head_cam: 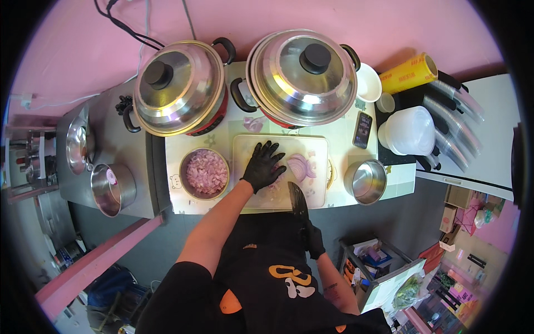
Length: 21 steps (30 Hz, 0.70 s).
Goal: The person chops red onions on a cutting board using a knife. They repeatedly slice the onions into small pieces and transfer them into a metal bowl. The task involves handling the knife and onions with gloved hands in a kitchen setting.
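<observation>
My left hand (263, 167), in a black glove, lies spread over chopped red onion on the white cutting board (258, 200); whether it grips any pieces is hidden. In my right hand (313, 240), also black-gloved, is a kitchen knife (298, 200), its blade reaching over the board's near edge. Sliced red onion (299, 167) lies on the board, right of my left hand. A round metal bowl of chopped red onion (207, 173) stands left of the board. To the board's right is a metal pot (366, 182) without a lid.
Two lidded electric pots (179, 96) (302, 83) stand behind the board. A phone (362, 130), a white bowl (368, 82), plastic tubs (406, 130) and a yellow roll (409, 73) are at the right. Another metal pot (119, 192), with a piece of onion inside, stands at the left.
</observation>
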Tool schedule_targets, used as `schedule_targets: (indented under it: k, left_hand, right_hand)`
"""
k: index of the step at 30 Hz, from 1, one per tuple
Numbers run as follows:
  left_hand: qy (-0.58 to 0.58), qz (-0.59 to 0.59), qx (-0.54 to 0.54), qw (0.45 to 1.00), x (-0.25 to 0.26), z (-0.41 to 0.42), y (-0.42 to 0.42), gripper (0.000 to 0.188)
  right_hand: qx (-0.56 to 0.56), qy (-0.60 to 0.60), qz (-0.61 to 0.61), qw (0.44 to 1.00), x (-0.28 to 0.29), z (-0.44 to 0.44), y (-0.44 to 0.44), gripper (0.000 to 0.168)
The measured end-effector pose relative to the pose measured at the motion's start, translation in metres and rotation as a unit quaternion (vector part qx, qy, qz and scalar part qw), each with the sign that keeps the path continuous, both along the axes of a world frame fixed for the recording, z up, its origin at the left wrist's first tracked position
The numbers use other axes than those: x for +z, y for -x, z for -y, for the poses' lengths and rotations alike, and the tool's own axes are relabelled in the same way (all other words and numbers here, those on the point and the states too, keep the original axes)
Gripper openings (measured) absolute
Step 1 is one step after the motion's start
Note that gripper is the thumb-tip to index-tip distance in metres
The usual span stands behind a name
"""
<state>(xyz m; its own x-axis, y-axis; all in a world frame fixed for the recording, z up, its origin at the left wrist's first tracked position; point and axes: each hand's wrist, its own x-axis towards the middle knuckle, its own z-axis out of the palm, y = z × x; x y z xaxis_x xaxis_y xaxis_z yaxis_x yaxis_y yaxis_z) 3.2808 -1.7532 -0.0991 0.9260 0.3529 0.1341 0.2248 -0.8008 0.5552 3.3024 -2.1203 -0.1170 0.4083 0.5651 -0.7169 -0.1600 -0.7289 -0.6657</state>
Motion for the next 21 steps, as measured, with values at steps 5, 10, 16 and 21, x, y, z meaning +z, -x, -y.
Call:
schedule_targets:
  k: [5, 10, 16, 21]
  left_hand:
    - [0.059, -0.037, -0.076, 0.995, -0.008, 0.013, 0.023, 0.049]
    - [0.027, -0.04, -0.006, 0.999, 0.008, 0.015, 0.035, 0.055]
    - [0.049, -0.009, 0.127, 0.991, -0.006, 0.028, 0.024, 0.061]
    - [0.122, 0.078, 0.206, 0.968, -0.001, 0.051, 0.009, 0.057]
  right_hand:
    - [-0.145, 0.002, -0.126, 0.981, -0.038, -0.007, 0.018, 0.047]
    - [-0.055, -0.184, 0.206, 0.96, -0.018, -0.07, 0.024, 0.029]
    - [-0.267, -0.052, -0.283, 0.92, 0.013, -0.116, 0.009, 0.023]
    - [-0.279, -0.171, -0.134, 0.935, -0.022, -0.15, 0.046, 0.043]
